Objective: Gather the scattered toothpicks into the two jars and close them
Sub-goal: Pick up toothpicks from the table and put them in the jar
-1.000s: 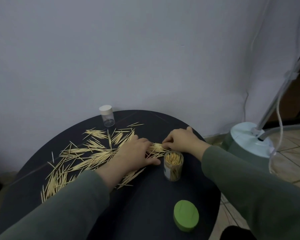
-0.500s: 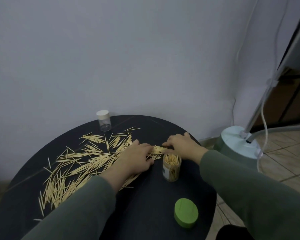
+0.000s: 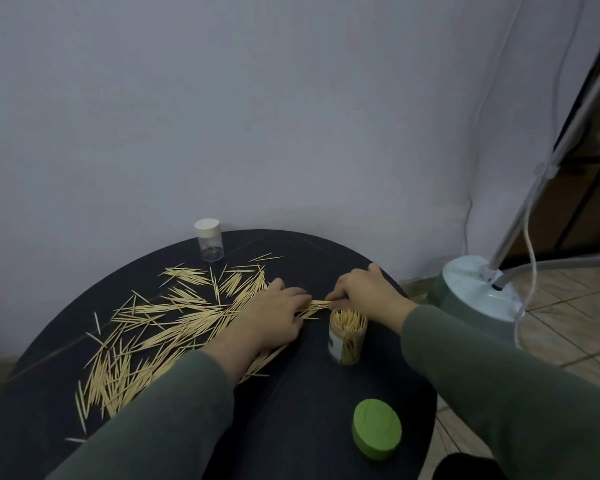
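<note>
Loose toothpicks strewn left, open full jar upright, capped jar behind, green lid near.

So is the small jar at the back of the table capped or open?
Capped: the small jar stands upright with its pale lid on; it looks nearly empty.

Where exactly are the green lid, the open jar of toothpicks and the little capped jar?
green lid (image 3: 376, 433): head view, on its flat top.
open jar (image 3: 347, 341): head view, on its clear side wall.
capped jar (image 3: 207, 225): head view, on its pale cap.
</note>
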A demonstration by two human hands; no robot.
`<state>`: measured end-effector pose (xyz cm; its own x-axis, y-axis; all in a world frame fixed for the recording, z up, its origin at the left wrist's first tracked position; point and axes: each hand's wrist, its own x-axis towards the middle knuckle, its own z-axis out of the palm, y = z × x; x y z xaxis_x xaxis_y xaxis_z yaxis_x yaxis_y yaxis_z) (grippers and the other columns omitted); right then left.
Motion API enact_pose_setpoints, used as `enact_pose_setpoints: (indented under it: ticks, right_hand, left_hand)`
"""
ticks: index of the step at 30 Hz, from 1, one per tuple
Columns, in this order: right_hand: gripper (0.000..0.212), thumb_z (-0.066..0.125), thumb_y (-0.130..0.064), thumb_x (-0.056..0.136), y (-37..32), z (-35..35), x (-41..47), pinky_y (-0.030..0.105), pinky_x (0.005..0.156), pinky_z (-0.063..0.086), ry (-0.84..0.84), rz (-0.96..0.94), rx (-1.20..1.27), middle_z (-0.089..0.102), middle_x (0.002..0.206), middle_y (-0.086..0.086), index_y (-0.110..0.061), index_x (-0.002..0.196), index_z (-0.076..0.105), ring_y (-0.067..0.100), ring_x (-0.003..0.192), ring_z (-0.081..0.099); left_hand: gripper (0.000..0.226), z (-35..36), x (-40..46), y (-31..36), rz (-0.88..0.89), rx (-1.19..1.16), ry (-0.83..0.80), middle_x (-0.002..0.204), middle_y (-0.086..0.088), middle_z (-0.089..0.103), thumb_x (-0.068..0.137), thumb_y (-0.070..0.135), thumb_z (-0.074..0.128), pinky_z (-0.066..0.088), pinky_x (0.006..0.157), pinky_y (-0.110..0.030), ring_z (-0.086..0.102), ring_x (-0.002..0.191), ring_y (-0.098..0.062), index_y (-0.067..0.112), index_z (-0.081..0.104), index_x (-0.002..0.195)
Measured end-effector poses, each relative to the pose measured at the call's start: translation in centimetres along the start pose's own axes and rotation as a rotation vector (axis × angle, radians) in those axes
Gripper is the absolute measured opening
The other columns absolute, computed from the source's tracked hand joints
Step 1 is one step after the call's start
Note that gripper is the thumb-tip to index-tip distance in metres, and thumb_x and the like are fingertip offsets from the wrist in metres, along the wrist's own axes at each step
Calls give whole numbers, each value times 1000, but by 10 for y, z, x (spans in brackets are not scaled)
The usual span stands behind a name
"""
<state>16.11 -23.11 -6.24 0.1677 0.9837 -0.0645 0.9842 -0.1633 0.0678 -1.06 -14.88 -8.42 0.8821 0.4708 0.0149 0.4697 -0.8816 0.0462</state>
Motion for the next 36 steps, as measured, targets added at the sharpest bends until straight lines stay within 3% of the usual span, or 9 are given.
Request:
enact_pose_setpoints:
  ticks: [8,14,22,36]
  right_hand:
    - [31,50,-45,96,7,1,-3,44,105,24,29,49,1,65,118,-12,-36,121,65,15,113,51]
    - [33,47,-46,97,1,-1,-5,43,99,26,10,-18,-78,60,126,-9,-38,126,61,20,116,49]
    - [32,46,-42,98,-6,-4,-4,43,99,27,0,-1,-124,63,121,-6,-36,125,61,21,112,52]
    - [30,50,-42,96,-1,-1,-10,41,97,28,61,-11,8,63,118,-8,-35,122,64,19,114,48]
  left_hand:
    - [42,-6,4,3,-36,59,25,134,4,49,99,34,43,41,99,-34,38,117,-16,26,45,141]
    - [40,-11,7,14,-45,149,3,130,-1,51,100,38,42,44,96,-35,41,114,-19,22,51,136]
    - [35,-14,9,20,-96,215,-32,119,-1,55,99,38,47,48,90,-35,44,108,-19,22,60,126]
    - [34,-26,11,17,-174,156,-72,122,0,57,94,42,54,46,89,-34,49,115,-19,24,63,121]
